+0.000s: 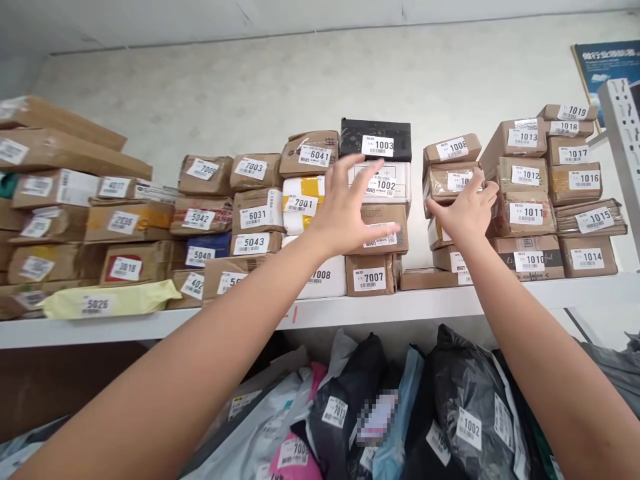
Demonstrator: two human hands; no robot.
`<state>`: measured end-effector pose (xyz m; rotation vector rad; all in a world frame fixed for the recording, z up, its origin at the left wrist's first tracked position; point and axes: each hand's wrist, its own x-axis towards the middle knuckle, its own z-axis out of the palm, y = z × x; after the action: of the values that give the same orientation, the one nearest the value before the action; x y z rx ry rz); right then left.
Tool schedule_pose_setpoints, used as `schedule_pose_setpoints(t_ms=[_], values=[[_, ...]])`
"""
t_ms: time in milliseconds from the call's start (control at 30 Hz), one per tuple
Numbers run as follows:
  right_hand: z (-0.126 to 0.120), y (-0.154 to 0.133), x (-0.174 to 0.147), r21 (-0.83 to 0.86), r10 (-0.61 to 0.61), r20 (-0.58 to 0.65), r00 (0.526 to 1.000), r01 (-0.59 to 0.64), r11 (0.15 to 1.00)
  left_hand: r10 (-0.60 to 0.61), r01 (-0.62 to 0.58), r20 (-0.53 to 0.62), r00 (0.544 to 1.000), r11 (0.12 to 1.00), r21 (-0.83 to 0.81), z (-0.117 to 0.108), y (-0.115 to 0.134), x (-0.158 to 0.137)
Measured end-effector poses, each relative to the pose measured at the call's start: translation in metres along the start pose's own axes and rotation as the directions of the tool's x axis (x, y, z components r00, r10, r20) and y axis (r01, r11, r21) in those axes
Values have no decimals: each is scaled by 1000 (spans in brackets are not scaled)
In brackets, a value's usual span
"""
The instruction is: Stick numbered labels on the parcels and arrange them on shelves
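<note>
My left hand (347, 210) is raised in front of a stack of parcels, its fingers spread and holding nothing. Behind its fingertips are a white box labelled 1002 (400, 183) and, on top of that, a black box labelled 1003 (377, 127). Below them sits a brown box labelled 7007 (370, 275). My right hand (465, 207) reaches up at the neighbouring stack, thumb and fingers apart. Nearest to it is a tape-wrapped brown parcel (440, 183), its number partly hidden by my fingers; a parcel labelled 1008 (451, 148) lies above. Whether the fingers touch it I cannot tell.
A white shelf (380, 305) carries several stacks of labelled cartons. To the left, a yellow packet labelled 5026 (110, 300) overhangs its edge. Bagged parcels, among them a black bag (470, 393), fill the level below. A white perforated post (623, 147) stands at right.
</note>
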<state>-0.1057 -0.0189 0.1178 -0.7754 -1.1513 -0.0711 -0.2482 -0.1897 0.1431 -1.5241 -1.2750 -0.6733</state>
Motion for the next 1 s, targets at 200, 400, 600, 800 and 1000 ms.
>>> schedule_pose_setpoints(t_ms=[200, 400, 600, 800, 1000], values=[[-21, -15, -5, -47, 14, -37, 999, -16, 999, 93, -109, 202, 975, 992, 68, 15, -26, -26], [-37, -31, -76, 142, -343, 34, 939, 335, 932, 118, -152, 239, 964, 980, 129, 1, -26, -22], [-18, -55, -83, 258, -310, 244, 919, 247, 934, 66, -87, 197, 978, 991, 101, -1, -29, -32], [-10, -100, -18, 350, 214, 391, 895, -359, 865, -23, 16, 95, 995, 998, 67, 11, -22, -42], [-17, -115, -3, 215, 101, 439, 893, -214, 953, -100, 97, 144, 984, 995, 25, 3, -18, -41]])
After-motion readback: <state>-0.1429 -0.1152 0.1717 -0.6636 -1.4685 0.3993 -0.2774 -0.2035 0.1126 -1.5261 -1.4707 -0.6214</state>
